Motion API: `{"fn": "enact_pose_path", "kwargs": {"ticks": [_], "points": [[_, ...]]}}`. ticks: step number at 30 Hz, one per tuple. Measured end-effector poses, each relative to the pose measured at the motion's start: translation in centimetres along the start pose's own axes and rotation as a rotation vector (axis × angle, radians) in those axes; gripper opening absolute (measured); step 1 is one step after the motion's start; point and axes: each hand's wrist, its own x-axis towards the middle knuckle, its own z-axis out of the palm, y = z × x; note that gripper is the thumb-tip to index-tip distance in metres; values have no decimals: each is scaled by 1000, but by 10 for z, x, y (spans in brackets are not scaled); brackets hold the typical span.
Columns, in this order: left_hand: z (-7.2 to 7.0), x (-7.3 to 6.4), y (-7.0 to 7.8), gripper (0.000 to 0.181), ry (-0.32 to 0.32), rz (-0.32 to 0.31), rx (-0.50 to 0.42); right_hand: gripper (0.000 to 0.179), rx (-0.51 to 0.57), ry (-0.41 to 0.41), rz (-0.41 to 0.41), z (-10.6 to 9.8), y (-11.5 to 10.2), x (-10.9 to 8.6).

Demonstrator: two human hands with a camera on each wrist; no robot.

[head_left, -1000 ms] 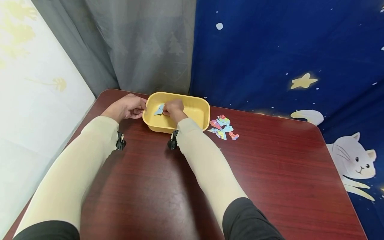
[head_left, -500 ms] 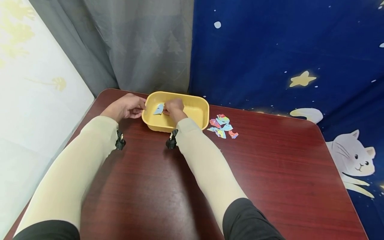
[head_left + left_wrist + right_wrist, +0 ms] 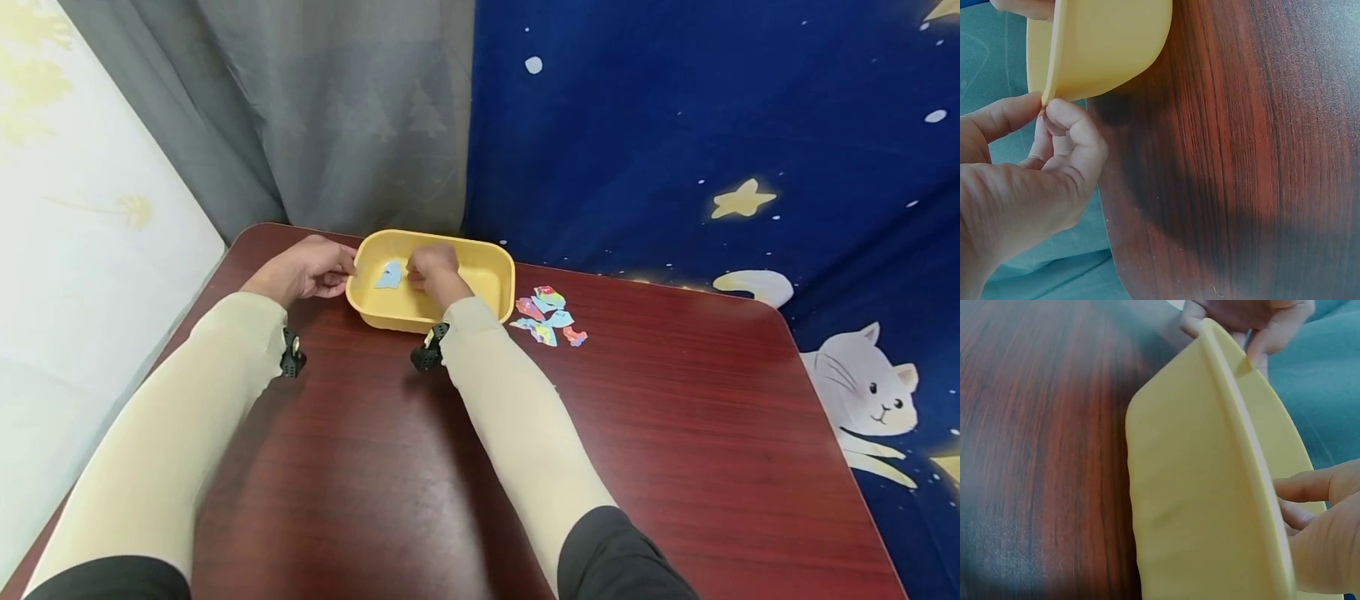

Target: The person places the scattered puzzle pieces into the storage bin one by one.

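Observation:
A yellow plastic basin [image 3: 397, 323] stands at the back of the table. My left hand [image 3: 313, 267] pinches its left rim between thumb and fingers, as the left wrist view shows plainly. Inside the basin, toward the left end, lies a light blue paper-like piece [image 3: 388, 275] with a small dark mark. My right hand [image 3: 435, 271] reaches over the near rim into the basin, just right of that piece, with a small gap between them. In the right wrist view the rim partly covers its bent fingers [image 3: 1302, 485]; whether they hold anything is hidden.
Several colourful torn-looking pieces [image 3: 543, 315] lie in a loose cluster on the dark red wooden table [image 3: 675, 400], right of the basin. A grey curtain [image 3: 360, 117] and a blue star-printed cloth [image 3: 637, 142] hang close behind the table's back edge.
The light blue piece, earlier against my right fingers, has turned and now lies slightly apart from them. My left hand keeps its grip on the rim. The head view has shifted slightly.

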Motion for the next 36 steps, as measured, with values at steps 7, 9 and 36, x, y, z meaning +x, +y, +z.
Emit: {"fn": "enact_pose_path", "kwargs": {"ticks": [7,9,36], "points": [[0,3,1,53,1,-2,-13,39,102,-112,35,-23,-5,-1],[0,3,1,53,-3,1,-15,43,101,-151,51,-30,-7,-1],[-9,3,-3,53,-2,-4,-31,42,22,-145,-3,-90,-26,-19]]}}
